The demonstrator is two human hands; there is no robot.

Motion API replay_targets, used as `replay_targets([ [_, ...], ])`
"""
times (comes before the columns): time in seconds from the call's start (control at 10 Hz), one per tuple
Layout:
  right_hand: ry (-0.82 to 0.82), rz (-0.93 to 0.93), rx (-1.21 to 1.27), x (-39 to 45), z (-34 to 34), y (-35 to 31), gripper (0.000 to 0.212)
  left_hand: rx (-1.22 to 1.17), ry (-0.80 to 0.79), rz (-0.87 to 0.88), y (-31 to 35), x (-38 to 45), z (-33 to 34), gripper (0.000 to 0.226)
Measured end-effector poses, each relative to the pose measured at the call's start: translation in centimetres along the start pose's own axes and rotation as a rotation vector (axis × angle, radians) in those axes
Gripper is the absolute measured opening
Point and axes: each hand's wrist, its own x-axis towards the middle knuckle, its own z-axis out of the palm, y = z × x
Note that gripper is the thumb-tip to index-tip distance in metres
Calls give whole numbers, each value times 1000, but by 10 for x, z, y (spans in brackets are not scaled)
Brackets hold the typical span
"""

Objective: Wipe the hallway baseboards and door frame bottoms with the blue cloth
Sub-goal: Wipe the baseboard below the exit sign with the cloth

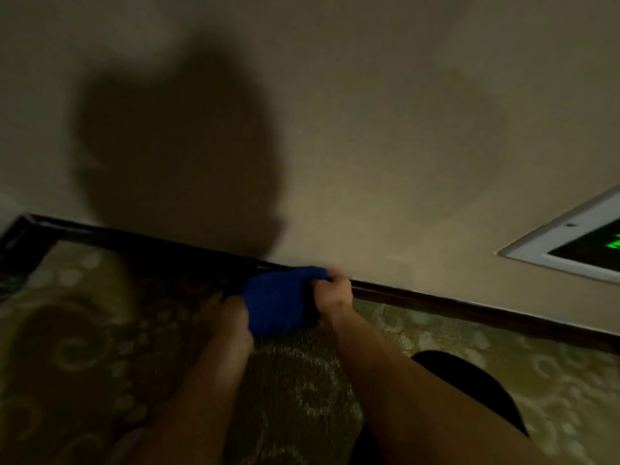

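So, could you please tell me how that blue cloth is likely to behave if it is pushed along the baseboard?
The blue cloth looks soft and floppy: it bunches between the left hand and right hand, so it would probably crumple rather than slide flat. It seems light, sagging only slightly. Against the dark baseboard it should likely mould to the edge.

Blue cloth (pixel 280 298) (two-handed) against baseboard (pixel 469 308)

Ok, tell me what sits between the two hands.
In the head view, the blue cloth spans the gap: the left hand grips its near-left end, the right hand grips its far-right end, and its upper edge lies against the dark baseboard.
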Motion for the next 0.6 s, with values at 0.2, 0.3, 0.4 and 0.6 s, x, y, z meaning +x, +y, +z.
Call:
replay_targets([
  [0.2,-90,173,190,-19,46,6,33,19,175,229,13,23,-35,35],
  [0.3,-109,203,249,-25,81,18,28,-19,175,295,16,44,-56,30],
  [0.4,-76,98,118,-11,101,27,27,-91,200,377,18,61,-64,37],
  [0.6,-11,-36,113,17,122,35,28,-8,123,381,18,84,-47,38],
])
